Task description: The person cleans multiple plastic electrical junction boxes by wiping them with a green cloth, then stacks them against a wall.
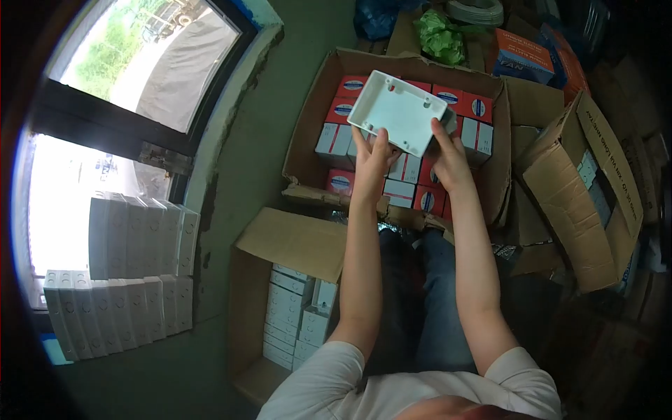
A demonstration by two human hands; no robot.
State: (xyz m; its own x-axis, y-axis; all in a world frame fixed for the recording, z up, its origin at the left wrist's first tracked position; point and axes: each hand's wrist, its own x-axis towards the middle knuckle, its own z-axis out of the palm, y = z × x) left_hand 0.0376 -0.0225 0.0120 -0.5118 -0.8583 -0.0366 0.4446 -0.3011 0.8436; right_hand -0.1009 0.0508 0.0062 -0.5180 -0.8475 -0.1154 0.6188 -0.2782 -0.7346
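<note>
Both my hands grip a white rectangular plastic wall box (399,108), its hollow side facing me. My left hand (371,157) pinches its lower left edge, thumb over the rim. At the lower right corner my right hand (449,155) holds it, thumb on the rim; a greyish piece shows behind that corner, too hidden to name. Beneath my hands stands an open cardboard carton (311,133) packed with small red and white boxes (341,180), several with blue oval labels.
Left of my legs, another carton (245,329) holds stacked white plastic boxes (283,308). More white boxes (119,308) line the window sill in two rows. An open carton (570,203) leans at the right. A fan box (521,56) and green plastic bag (439,36) lie behind.
</note>
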